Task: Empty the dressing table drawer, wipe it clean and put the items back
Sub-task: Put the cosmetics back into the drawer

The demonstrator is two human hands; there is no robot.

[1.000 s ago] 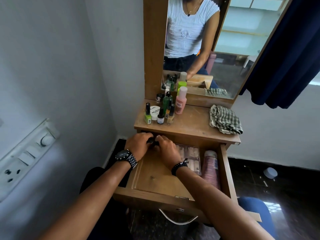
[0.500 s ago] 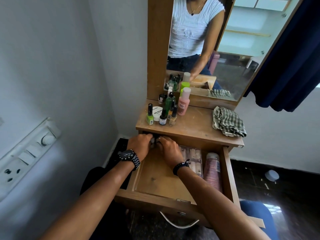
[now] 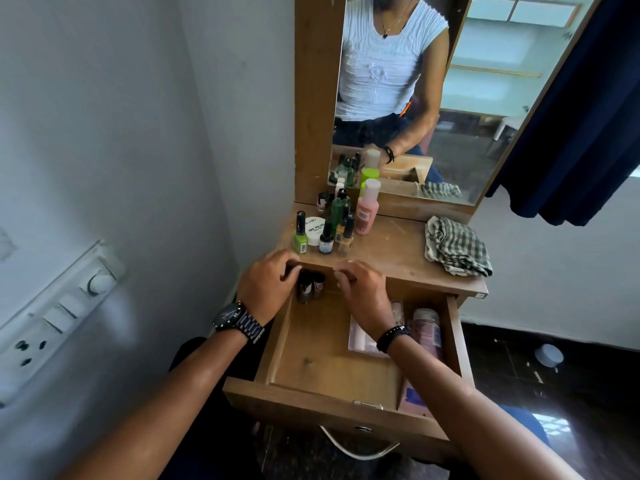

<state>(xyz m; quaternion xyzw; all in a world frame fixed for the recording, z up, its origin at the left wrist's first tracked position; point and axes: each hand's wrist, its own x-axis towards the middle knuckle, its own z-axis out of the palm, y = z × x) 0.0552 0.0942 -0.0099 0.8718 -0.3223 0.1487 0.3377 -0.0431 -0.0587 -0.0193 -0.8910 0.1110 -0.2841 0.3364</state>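
Observation:
The wooden drawer point(image 3: 311, 396) is pulled out under the dressing table top point(image 3: 391, 252). At its back left, my left hand point(image 3: 266, 287) grips two small dark bottles point(image 3: 310, 287) by their tops. My right hand point(image 3: 363, 292) hovers beside them with curled fingers; whether it holds anything is hidden. A clear packet point(image 3: 358, 339), a pink bottle point(image 3: 427, 329) and a small box point(image 3: 412, 400) lie on the drawer's right side. On the top stand a green nail polish point(image 3: 300, 237), a white jar point(image 3: 316, 228), a pink bottle point(image 3: 366, 213) and more small bottles.
A checked cloth point(image 3: 457, 245) lies crumpled on the right of the table top. The mirror point(image 3: 467, 98) rises behind. A wall with a switchboard point(image 3: 52, 317) is close on the left, and a dark curtain point(image 3: 571, 116) hangs at right. A white cap point(image 3: 549, 355) lies on the floor.
Both hands have risen from the drawer's back toward the table top's front edge, and the two dark bottles now show between them.

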